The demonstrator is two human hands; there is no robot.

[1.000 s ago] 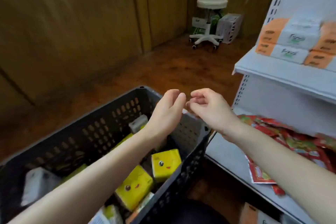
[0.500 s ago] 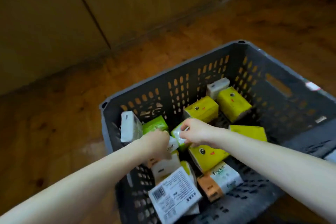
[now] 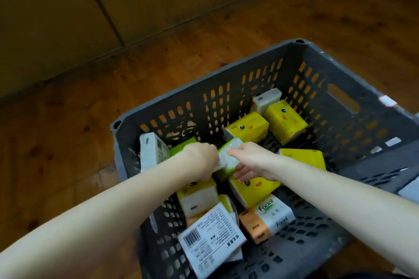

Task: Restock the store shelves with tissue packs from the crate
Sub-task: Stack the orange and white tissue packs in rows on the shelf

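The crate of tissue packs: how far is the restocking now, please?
Done: unclear, no shelf is in view. In hand: the left hand and right hand grip one green pack low inside the crate, not yet lifted out. Left: many packs lie there, among them yellow packs and an orange Facial pack.

The crate [image 3: 340,102] is matt grey plastic. Inside it, the green pack [image 3: 229,156] I hold and the yellow packs [image 3: 247,128] wear thin, glossy plastic film. Around the crate, the floor [image 3: 68,142] is worn, faintly shiny wood; beyond it stand matt wooden panels [image 3: 56,18].
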